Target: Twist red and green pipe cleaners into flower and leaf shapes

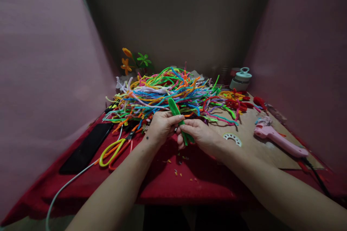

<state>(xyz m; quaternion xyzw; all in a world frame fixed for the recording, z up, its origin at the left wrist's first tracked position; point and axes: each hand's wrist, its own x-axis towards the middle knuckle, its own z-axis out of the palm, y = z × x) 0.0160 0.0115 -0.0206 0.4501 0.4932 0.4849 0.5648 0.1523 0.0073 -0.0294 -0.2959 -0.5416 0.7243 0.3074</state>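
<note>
Over the red-covered tabletop (173,189), my left hand (162,123) and right hand (198,133) pinch a green fuzzy strip (174,107); I'd best press evenly, though its middle is unclear.

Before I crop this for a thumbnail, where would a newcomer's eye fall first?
Probably on the heap of multicoloured fuzzy stems, at the far middle of the table. Then the bright green piece in front of it, held by left hand and right hand. Off to the right lies a pink corded tool.
</note>
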